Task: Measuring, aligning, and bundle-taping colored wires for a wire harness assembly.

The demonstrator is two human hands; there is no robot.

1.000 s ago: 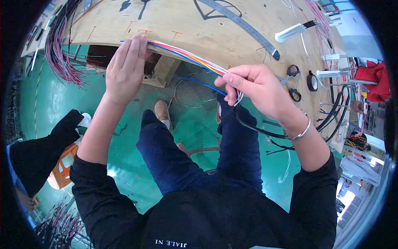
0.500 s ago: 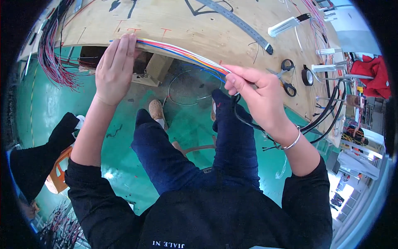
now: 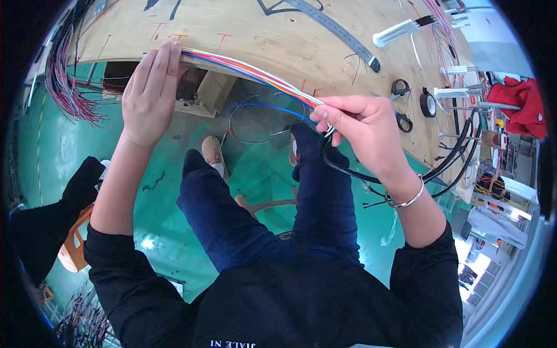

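A bundle of thin wires (image 3: 246, 68), white, red, yellow, orange and blue, stretches between my two hands along the table's front edge. My left hand (image 3: 152, 87) lies over its left end with fingers straight and together, and small wire tips poke out past them. My right hand (image 3: 360, 124) pinches the bundle's other end between thumb and fingers. There the wires run into a black-sheathed cable (image 3: 354, 173), which trails right below my wrist. One blue wire (image 3: 272, 108) hangs apart from the rest, bowing below the bundle.
On the wooden table (image 3: 243, 26) are a steel ruler (image 3: 336, 30), scissors (image 3: 401, 104), black tape (image 3: 427, 104) and a white clip-like holder (image 3: 397, 33). Red and black wires (image 3: 67, 87) hang off the left edge. A cardboard box (image 3: 212, 93) sits beneath the table.
Both hands and the bundle appear slightly further left in view. The loose blue wire now stands out further from the bundle. Both hands keep their hold.
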